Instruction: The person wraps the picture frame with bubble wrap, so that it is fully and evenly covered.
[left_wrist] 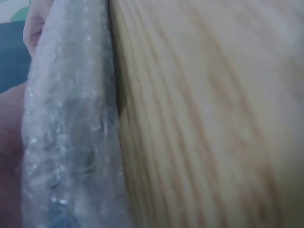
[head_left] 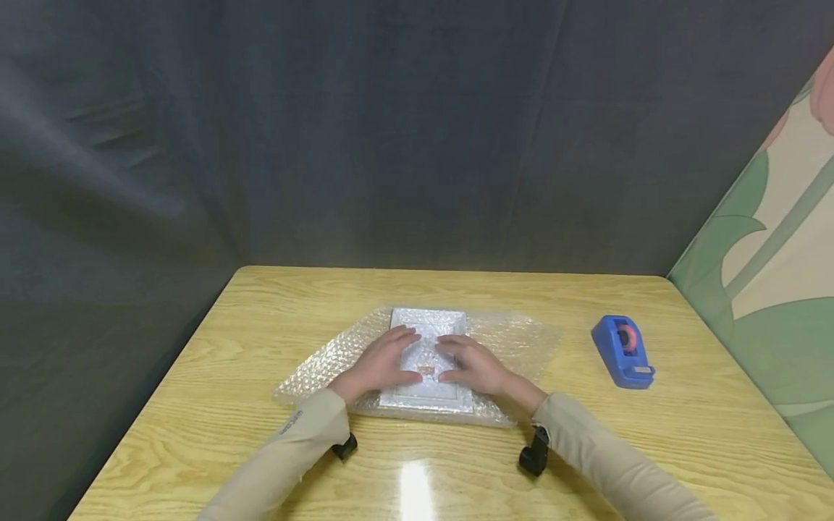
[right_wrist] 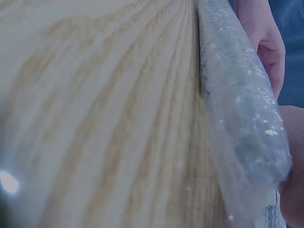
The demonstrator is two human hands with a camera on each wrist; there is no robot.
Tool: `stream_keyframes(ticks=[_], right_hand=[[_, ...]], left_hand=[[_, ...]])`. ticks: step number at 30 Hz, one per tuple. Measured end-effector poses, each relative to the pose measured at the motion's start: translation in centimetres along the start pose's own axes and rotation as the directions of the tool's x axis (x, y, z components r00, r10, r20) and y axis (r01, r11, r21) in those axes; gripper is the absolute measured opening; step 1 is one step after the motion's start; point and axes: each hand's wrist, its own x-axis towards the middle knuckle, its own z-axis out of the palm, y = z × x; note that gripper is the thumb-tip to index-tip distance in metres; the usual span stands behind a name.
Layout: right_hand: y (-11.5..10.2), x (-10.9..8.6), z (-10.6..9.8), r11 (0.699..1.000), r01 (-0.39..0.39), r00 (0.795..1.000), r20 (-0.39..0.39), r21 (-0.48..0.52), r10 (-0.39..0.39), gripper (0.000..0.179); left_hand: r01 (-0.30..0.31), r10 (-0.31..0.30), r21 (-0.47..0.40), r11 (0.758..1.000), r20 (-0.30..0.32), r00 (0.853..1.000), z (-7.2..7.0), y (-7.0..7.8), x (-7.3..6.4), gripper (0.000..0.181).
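A pale rectangular picture frame (head_left: 430, 396) lies flat on the table under a layer of clear bubble wrap (head_left: 326, 365). The wrap spreads out past it on both sides. My left hand (head_left: 381, 362) rests on its left half, fingers extended toward the middle. From the other side my right hand (head_left: 478, 364) rests on its right half, thumb and fingers spread. In the left wrist view the wrapped edge (left_wrist: 71, 118) stands close up, with part of a hand behind it. The right wrist view has the wrapped near edge (right_wrist: 242, 99) too, with both hands beyond.
A blue tape dispenser (head_left: 622, 352) with a pinkish roll stands at the right of the wooden table (head_left: 260, 311). Dark cloth (head_left: 391, 145) hangs behind and to the left. A leaf-patterned panel (head_left: 782, 289) borders the right side.
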Motion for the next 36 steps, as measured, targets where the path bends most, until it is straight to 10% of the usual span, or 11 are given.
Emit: stream_keyframes(ticks=[19,27,36], right_hand=[[0.5,0.0,-0.8,1.000,0.011,1.000,-0.010,-0.014,-0.011,0.059],[2.0,-2.7,-3.9,0.992,-0.125,0.986,-0.103,0.028,0.128,0.052],[5.7,-7.0,-7.2,0.949,-0.313,0.927,-0.227,-0.026,0.300,0.052]], left_hand=[[-0.040,0.040,-0.004,0.999,0.044,0.998,0.4,-0.3,0.3,0.064],[-0.034,0.034,-0.002,0.999,0.024,0.999,0.3,0.0,0.1,0.064],[-0.009,0.009,0.003,1.000,0.034,0.999,0.4,-0.1,0.1,0.065]])
